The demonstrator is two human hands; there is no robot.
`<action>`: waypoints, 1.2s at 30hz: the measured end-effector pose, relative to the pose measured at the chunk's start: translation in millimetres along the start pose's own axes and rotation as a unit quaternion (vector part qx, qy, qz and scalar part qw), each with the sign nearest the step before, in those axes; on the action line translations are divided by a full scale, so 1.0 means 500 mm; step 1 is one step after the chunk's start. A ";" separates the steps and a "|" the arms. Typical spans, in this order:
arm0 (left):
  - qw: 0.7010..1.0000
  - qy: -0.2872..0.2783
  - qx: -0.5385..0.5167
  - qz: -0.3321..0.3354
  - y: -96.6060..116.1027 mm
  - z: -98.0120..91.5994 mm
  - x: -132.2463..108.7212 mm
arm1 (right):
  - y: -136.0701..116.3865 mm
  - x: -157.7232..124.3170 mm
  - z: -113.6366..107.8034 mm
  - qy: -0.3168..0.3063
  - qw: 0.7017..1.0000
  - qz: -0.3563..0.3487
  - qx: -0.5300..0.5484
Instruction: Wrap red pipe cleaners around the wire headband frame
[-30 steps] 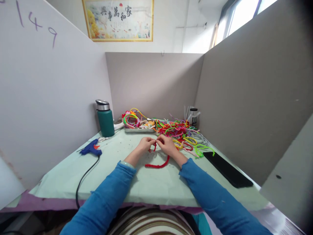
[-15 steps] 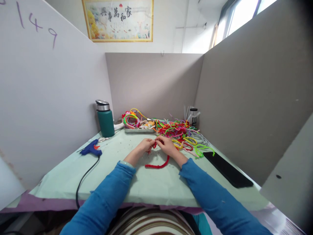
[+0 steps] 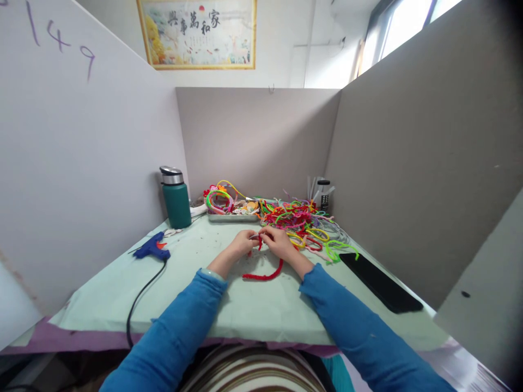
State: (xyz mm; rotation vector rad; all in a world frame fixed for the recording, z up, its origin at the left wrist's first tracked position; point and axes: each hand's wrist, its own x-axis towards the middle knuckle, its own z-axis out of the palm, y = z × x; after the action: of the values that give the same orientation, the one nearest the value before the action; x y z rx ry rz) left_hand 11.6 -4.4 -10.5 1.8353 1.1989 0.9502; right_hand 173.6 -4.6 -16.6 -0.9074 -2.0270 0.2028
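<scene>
Near the middle of the table my left hand (image 3: 244,242) and my right hand (image 3: 278,241) almost meet, fingers closed in pinches. Between them is a red pipe cleaner (image 3: 260,243), with a short end hanging down from the fingertips. A thin pale band shows at the left fingertips; what it is I cannot make out. Below my right hand a longer red pipe cleaner (image 3: 263,277) curves over the cloth; whether it joins the held piece is hidden by the hand.
Behind my hands lie a metal tray (image 3: 233,218) of craft pieces and a heap of coloured pipe cleaners (image 3: 292,213). At left are a green bottle (image 3: 177,204) and a blue glue gun (image 3: 152,247) with its cord. A black phone-like slab (image 3: 379,283) lies at right.
The red pipe cleaner between my fingertips has shifted and one end now hangs down. My left fingers have moved slightly apart from the right ones, and a pale band shows there.
</scene>
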 end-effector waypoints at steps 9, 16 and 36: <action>1.000 0.002 0.022 0.008 -0.018 -0.003 0.014 | -0.001 -0.001 -0.002 -0.010 1.000 0.010 0.016; 1.000 -0.017 -0.020 0.002 -0.004 -0.012 0.001 | -0.003 -0.001 -0.004 -0.010 1.000 0.010 0.009; 0.998 0.004 -0.023 -0.057 0.005 -0.017 0.000 | -0.017 -0.005 0.001 0.005 1.000 0.016 -0.004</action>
State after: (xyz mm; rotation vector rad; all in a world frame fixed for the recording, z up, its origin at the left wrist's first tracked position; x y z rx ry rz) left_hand 5.2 -3.7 -4.6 1.7091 1.2613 0.9144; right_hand 169.3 -12.5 -14.7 -0.9441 -2.0056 0.2076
